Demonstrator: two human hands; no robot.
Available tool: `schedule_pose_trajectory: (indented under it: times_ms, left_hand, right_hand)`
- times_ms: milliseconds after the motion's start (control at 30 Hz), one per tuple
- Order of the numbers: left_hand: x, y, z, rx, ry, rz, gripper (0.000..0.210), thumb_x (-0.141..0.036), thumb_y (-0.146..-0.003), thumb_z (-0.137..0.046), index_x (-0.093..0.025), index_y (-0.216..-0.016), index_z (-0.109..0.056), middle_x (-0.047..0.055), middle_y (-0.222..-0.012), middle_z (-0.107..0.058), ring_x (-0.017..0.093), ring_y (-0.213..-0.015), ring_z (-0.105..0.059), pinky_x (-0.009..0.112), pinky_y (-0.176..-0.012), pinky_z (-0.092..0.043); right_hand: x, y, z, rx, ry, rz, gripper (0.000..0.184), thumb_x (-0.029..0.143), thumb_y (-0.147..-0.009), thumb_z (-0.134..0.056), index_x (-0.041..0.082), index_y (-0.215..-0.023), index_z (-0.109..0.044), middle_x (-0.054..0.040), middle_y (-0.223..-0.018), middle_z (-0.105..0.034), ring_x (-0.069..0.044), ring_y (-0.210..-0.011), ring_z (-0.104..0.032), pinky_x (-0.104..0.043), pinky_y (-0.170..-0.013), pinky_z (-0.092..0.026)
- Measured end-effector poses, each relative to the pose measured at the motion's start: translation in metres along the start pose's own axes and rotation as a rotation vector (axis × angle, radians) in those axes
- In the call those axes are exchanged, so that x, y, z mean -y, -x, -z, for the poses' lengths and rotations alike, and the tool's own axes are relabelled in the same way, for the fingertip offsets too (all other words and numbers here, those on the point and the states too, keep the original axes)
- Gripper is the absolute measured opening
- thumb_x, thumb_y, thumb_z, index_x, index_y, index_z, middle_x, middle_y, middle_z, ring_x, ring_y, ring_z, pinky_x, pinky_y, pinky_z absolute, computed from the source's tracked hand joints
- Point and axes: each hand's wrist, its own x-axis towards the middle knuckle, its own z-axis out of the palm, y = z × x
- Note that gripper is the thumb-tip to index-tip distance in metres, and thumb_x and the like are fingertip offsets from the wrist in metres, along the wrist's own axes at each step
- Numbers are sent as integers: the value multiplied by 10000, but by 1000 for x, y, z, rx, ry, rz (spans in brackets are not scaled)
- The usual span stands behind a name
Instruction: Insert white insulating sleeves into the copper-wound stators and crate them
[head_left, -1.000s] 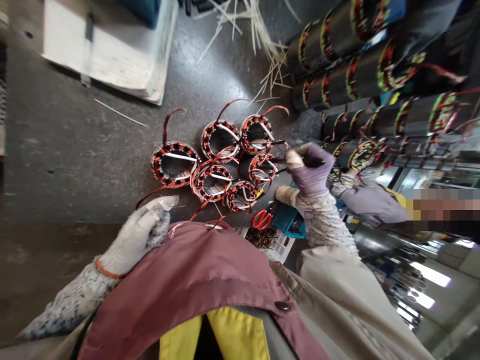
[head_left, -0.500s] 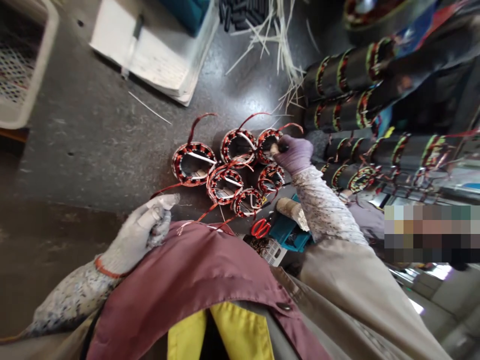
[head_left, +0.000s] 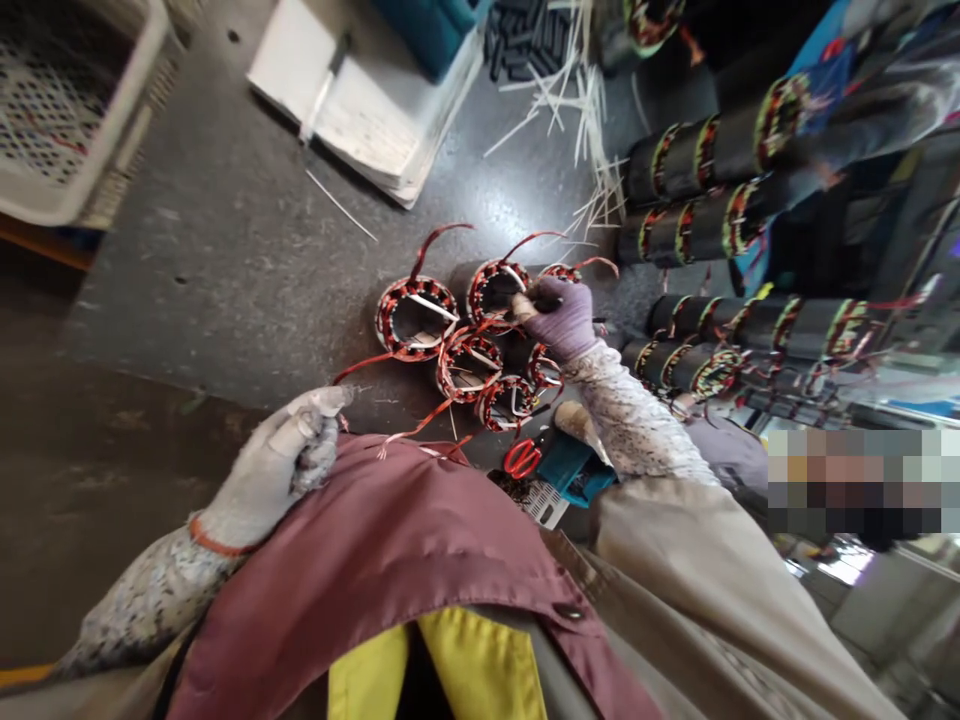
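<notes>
Several ring-shaped stators with red and white windings stand grouped on the bench, among them a left stator, a lower middle one and an upper middle one. My right hand, in a purple glove, is closed at the right rim of the upper middle stator, and whatever its fingertips grip is hidden. It partly covers the upper right stator. Near the bench's front edge, my left hand wears a whitish glove, its fingers curled and thumb pressed to forefinger. A red lead ends close to those fingertips.
An open notebook with a pen lies behind. White strips and black tubes are piled farther back. Red-handled scissors lie by a teal box. Rows of stators line the right; another person is there.
My right hand has shifted left from the upper right stator to the upper middle one. My left hand keeps its curled pose. The view has turned, sliding the bench items rightward.
</notes>
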Motion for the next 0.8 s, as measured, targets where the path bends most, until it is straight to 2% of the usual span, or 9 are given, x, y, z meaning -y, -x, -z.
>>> schedule_pose_trajectory:
  times_ms: [167,267,400,567,800]
  left_hand:
    - [10,1,8,18,33,-19,511,-595,-800,-693,-181,-1090,-622,-107,-508,-349,50,-408,-218,180,-375,-213]
    - [11,0,9,21,43,-9,494,-574,-817,-685,-185,-1114,-620,-105,-506,-345,55,-409,-220,184,-378,-223]
    - [9,0,9,34,52,15,502,-592,-786,-715,-192,-1075,-626,-98,-511,-346,55,-411,-224,188,-376,-208]
    - [6,-1,6,28,56,7,510,-580,-783,-724,-192,-1100,-630,-96,-521,-348,58,-413,-225,197,-373,-195]
    - [7,-2,5,34,73,12,485,-566,-799,-719,-202,-1105,-623,-93,-534,-356,60,-418,-230,196,-378,-203]
  right_hand:
    - [-3,1,2,19,51,29,186,357,-731,-637,200,-653,-578,6,-587,-583,-123,-557,-489,-262,-564,-396]
    - [-7,7,5,-36,63,20,203,383,-748,-627,206,-666,-570,7,-599,-591,-124,-568,-497,-263,-587,-418]
    - [-10,9,3,-100,23,-63,181,327,-759,-606,211,-644,-530,18,-598,-573,-120,-574,-498,-261,-591,-431]
    - [-1,5,-1,-4,45,-85,184,311,-769,-640,213,-656,-532,18,-605,-577,-127,-587,-510,-259,-584,-439]
    - [10,-4,-6,100,241,-63,147,307,-771,-636,205,-676,-587,-13,-646,-617,-156,-618,-563,-294,-630,-460]
